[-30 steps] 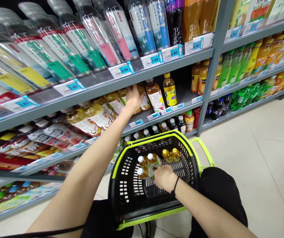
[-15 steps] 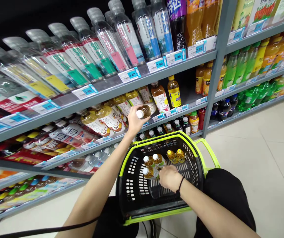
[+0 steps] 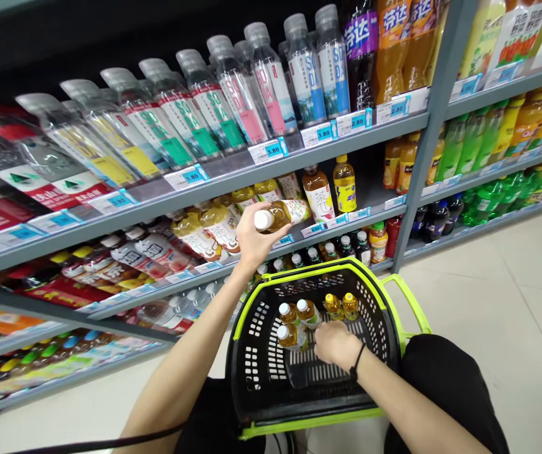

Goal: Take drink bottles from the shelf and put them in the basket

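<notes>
My left hand (image 3: 254,236) grips a tea bottle (image 3: 285,215), tilted nearly flat, its white cap toward me, in front of the middle shelf. Below it stands a black shopping basket (image 3: 275,403) with a lime-green rim. My right hand (image 3: 338,345) is inside the basket with its fingers curled in. Whatever those fingers hold, if anything, is hidden. Beside them stand white-capped tea bottles, the closest being one bottle (image 3: 309,313) and another (image 3: 292,337). Two small yellow-capped bottles (image 3: 341,307) stand farther back in the basket.
Soda bottles (image 3: 233,94) line the upper shelf above my left hand. More tea bottles (image 3: 219,227) and a yellow-labelled bottle (image 3: 345,183) stand on the middle shelf. A grey upright (image 3: 422,145) divides the shelves. The basket's green handle (image 3: 413,302) sticks out at right, by my knee.
My left hand has drawn the tea bottle out from the shelf, toward me. The view has shifted slightly, and my right hand stays in the basket beside the bottles.
</notes>
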Tool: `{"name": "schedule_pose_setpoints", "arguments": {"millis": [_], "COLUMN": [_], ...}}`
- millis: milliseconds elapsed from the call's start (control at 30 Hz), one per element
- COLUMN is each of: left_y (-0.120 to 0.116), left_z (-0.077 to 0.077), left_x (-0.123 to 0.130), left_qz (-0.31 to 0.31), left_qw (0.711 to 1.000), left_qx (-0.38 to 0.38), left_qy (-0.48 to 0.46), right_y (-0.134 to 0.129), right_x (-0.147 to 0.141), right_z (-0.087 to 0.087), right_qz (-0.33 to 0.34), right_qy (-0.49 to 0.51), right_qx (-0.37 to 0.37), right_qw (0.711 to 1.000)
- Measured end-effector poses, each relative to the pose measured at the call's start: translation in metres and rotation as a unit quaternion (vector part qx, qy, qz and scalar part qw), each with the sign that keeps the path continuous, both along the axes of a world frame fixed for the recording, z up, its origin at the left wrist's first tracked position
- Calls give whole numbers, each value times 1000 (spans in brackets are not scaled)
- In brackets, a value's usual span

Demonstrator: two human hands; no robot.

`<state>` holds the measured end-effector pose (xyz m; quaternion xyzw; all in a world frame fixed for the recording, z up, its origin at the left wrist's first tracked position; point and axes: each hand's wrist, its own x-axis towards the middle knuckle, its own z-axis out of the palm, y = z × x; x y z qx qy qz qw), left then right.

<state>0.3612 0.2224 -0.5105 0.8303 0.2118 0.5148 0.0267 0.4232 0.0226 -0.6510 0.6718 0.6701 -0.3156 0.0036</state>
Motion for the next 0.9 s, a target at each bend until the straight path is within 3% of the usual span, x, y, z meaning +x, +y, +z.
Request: {"name": "schedule_pose_setpoints", "arguments": {"millis": [167,300,367,467,500,567,667,800,900], "left_y": [-21,-21,-26,-40,-45,-52,-51,-43,-45], "left_z": [14,5,-6,-26,-33,-48,-69,-81,-77], "left_x": [-39,-72,-86,-104,-110,-119,-130,-139,-142], "left_qz": [-1,-53,-89,-110,-106,-84,-46,-27,-67], "left_qw": [989,948,923,885,868,827,788,810,804], "left_qx": [-87,-219,-283,-391,-438,-529,-596,-555,-556], "left_qy": [-123,-223,-245,-227,-210,-172,-147,-188,-197], "right_y": [13,34,37,28,23,12,1,0,4], "right_x": [20,36,36,20,13,-3,-22,-33,-34], "right_z": [19,26,26,22,19,13,4,4,10], "right_qz": [-106,-217,-244,-234,-234,-246,-255,-265,-293], "right_qy": [67,189,344,611,661,699,711,718,700], "right_qx": [131,183,162,46,9,-21,-19,-51,-80], "right_qw": [983,940,892,755,713,671,655,642,646]}}
